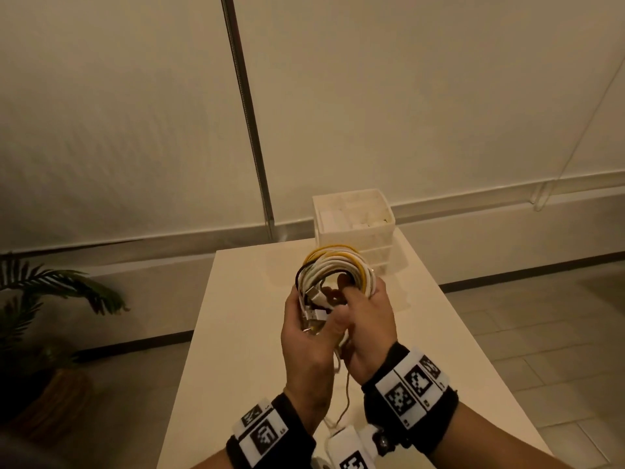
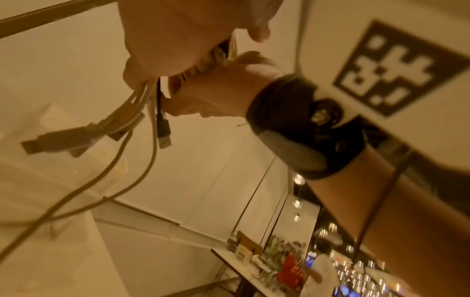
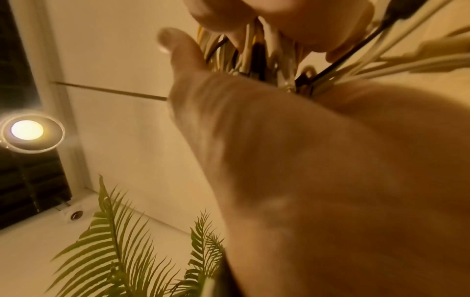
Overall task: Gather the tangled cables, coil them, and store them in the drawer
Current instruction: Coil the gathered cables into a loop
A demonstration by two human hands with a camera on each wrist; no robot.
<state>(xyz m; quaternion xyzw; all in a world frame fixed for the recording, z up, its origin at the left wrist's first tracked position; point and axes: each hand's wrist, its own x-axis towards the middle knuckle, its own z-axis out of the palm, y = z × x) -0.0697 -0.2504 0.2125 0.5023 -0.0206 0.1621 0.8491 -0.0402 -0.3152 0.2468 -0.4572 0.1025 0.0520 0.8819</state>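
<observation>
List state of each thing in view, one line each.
cable bundle: coiled in loops, held above the table, a few ends hanging loose
left hand: grips the bundle's lower part and plugs
right hand: fingers curled round the coil
drawer unit: top drawer open, lower ones look closed
table: nothing on its near part that shows

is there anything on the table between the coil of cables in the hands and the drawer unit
Nothing visible. Both the left hand and right hand hold the cable coil above the white table, and the table stretch toward the white drawer unit shows no object. Whether a drawer is open cannot be told.
</observation>
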